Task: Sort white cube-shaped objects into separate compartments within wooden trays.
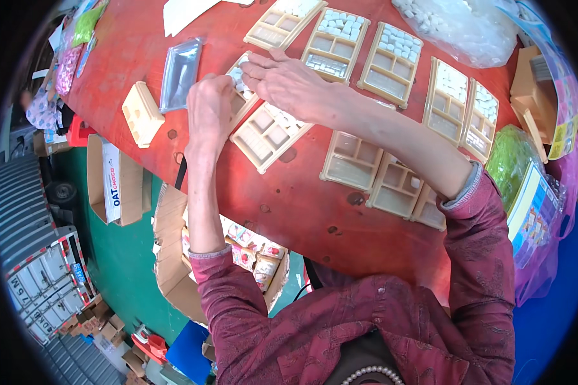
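Both of my hands work over a beige divided tray (239, 114) holding small white pieces. My left hand (210, 106) is at the tray's left side with its fingers bent and pressed together; what they hold, if anything, is hidden. Above the white pieces, my right hand (292, 86) lies with its fingers stretched out. Just below it, partly covered, is another beige tray (263, 142) with white pieces at its far end. Several similar trays (390, 64) stand to the right, many with white pieces in one compartment; some lie partly under my right forearm.
Left of my hands are a clear plastic case (180, 74) and a stack of beige trays (141, 115) on the red table (289, 218). A plastic bag of white pieces (462, 29) lies far right. Below the table edge stands a carton (173, 269) with small packets.
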Demonstrator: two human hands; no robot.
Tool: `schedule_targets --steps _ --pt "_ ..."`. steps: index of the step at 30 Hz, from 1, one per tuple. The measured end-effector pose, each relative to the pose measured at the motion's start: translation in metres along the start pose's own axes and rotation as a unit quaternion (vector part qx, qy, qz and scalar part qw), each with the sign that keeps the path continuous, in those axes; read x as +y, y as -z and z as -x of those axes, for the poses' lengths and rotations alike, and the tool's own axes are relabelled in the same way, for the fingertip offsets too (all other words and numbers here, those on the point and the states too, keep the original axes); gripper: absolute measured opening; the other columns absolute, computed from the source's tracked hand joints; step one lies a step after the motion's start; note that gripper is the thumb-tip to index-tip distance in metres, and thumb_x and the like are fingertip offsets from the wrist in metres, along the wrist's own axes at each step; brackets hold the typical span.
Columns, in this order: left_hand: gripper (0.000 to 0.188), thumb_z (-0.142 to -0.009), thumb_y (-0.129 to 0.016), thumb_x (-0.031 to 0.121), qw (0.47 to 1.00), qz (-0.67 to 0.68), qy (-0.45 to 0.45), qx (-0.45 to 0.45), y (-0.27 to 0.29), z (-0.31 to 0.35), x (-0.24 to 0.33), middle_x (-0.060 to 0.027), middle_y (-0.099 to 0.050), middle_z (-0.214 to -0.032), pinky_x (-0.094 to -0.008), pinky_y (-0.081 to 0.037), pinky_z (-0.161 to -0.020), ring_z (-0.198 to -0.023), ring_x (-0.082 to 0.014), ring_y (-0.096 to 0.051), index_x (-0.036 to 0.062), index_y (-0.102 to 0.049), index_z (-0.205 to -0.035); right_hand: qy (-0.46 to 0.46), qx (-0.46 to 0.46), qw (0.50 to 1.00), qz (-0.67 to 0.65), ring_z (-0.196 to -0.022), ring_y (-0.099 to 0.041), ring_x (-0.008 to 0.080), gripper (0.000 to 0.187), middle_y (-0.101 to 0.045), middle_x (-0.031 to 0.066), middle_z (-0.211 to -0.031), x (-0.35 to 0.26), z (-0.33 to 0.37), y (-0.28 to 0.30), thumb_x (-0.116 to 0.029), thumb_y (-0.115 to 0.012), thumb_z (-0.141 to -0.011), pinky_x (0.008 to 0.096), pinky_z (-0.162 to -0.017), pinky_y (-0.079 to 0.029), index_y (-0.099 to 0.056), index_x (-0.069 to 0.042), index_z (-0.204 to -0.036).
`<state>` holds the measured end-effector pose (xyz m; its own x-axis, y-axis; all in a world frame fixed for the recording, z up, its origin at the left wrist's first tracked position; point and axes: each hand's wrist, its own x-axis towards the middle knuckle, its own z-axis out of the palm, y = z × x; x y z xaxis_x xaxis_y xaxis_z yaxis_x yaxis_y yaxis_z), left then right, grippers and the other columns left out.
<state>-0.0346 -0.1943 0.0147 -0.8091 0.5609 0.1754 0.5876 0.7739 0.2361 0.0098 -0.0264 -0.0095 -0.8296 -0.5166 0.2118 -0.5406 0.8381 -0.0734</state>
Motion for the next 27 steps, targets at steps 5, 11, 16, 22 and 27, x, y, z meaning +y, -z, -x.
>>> schedule_targets --steps 5,11,16,22,27 --pt "0.017 -0.088 -0.059 0.005 0.863 0.458 0.21 0.025 0.011 0.005 -0.009 -0.0122 -0.069 -0.086 -0.029 -0.05 -0.063 -0.075 -0.0209 -0.066 -0.0053 -0.067 -0.099 -0.02 0.08 0.983 -0.163 -0.112 -0.053 0.0263 0.038 -0.06 0.0131 -0.11 0.015 0.003 0.009 -0.002 -0.06 -0.074 0.0373 -0.092 -0.043 -0.057 0.002 -0.112" --pt "0.028 -0.095 -0.054 0.014 0.641 0.738 0.201 -0.071 0.016 0.013 0.022 -0.0172 -0.065 -0.101 -0.0286 -0.055 -0.071 -0.083 -0.0206 -0.065 -0.0075 -0.059 -0.111 -0.044 0.197 0.933 -0.297 -0.09 -0.058 0.0294 0.018 -0.062 0.0128 -0.089 0.017 0.018 0.049 -0.007 -0.06 -0.08 0.0402 -0.079 -0.045 -0.065 -0.001 -0.096" --pt "0.045 -0.1 -0.042 0.034 0.554 0.806 0.175 -0.111 0.014 0.016 0.057 -0.0188 -0.061 -0.108 -0.0369 -0.052 -0.087 -0.095 -0.0244 -0.062 -0.0074 -0.051 -0.114 -0.041 0.097 0.952 -0.288 -0.079 -0.056 0.027 0.011 -0.055 0.0098 -0.076 0.007 0.037 0.073 -0.014 -0.063 -0.079 0.0379 -0.071 -0.045 -0.064 -0.003 -0.081" --pt "0.055 -0.102 -0.028 0.042 0.41 0.874 0.185 -0.184 0.014 0.017 0.099 -0.0158 -0.062 -0.111 -0.0417 -0.048 -0.094 -0.099 -0.0293 -0.06 -0.0071 -0.05 -0.115 -0.026 0.032 0.978 -0.204 -0.077 -0.056 0.0269 0.01 -0.053 0.0098 -0.073 0.012 0.067 0.094 -0.01 -0.065 -0.077 0.0397 -0.069 -0.045 -0.061 -0.001 -0.078" --pt "0.056 -0.102 -0.027 0.041 0.387 0.883 0.166 -0.207 0.004 0.023 0.118 -0.0194 -0.061 -0.113 -0.043 -0.049 -0.094 -0.101 -0.0308 -0.06 -0.0085 -0.051 -0.116 -0.042 -0.029 0.983 -0.177 -0.078 -0.056 0.0268 0.009 -0.056 0.0102 -0.076 0.017 0.1 0.114 -0.008 -0.065 -0.077 0.0388 -0.07 -0.045 -0.06 -0.001 -0.08"
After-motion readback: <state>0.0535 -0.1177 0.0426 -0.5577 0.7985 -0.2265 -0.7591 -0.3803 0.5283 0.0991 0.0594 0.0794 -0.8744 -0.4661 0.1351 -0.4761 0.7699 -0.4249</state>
